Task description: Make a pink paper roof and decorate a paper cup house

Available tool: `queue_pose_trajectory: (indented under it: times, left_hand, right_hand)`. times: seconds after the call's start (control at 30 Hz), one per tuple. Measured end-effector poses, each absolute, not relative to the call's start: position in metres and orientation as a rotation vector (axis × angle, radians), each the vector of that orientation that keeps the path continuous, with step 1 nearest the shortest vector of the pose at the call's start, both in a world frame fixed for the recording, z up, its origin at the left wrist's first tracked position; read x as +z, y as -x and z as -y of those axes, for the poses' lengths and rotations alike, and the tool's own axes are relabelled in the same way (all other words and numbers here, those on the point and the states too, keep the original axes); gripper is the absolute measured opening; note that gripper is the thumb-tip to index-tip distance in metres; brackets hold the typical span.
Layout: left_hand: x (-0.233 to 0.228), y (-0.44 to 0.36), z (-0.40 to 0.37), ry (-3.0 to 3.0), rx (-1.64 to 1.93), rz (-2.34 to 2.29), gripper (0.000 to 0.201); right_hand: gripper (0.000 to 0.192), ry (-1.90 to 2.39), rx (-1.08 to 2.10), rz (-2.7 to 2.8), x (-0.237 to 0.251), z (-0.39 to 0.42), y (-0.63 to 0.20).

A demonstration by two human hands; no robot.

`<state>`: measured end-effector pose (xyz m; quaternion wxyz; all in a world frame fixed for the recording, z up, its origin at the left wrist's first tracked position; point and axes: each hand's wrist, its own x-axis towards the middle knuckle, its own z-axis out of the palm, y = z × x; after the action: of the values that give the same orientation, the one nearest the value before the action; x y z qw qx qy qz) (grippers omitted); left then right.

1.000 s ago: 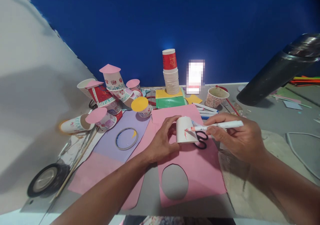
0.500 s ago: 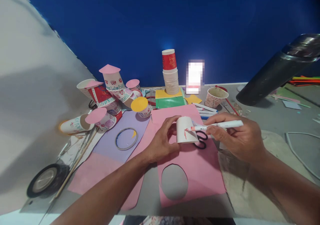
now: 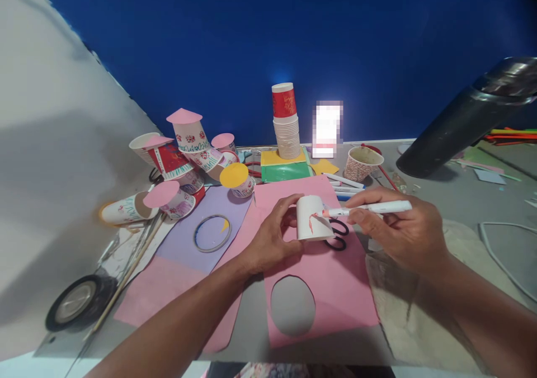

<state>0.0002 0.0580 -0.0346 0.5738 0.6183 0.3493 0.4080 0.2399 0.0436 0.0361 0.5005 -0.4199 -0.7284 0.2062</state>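
White cup [image 3: 305, 220] is clamped by left fingers [image 3: 294, 249], marker [image 3: 377, 207] by right fingers [image 3: 366, 223] at three o'clock; red line [image 3: 311, 225] could be smeared by cup slippage.

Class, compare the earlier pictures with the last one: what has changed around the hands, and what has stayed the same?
The right hand has shifted slightly rightward with the marker, and the red mark has extended rightward at its top. Nothing was picked up or released: the left hand still holds the white cup.
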Motion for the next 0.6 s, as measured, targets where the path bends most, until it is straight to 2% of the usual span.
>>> queue_pose_trajectory:
  times: [0.47,0.6]
  left_hand:
    - [-0.0360,-0.0009,-0.0583,-1.425,0.957,-0.815,0.086]
    - [-0.0340,-0.0006,-0.0581,-1.420,0.939,-0.837,0.089]
  right_hand:
    - [0.012,0.946,0.488,1.819,0.0335,-0.0426,-0.2407]
    - [0.011,0.971,0.384,1.794,0.0371,-0.0435,-0.2415]
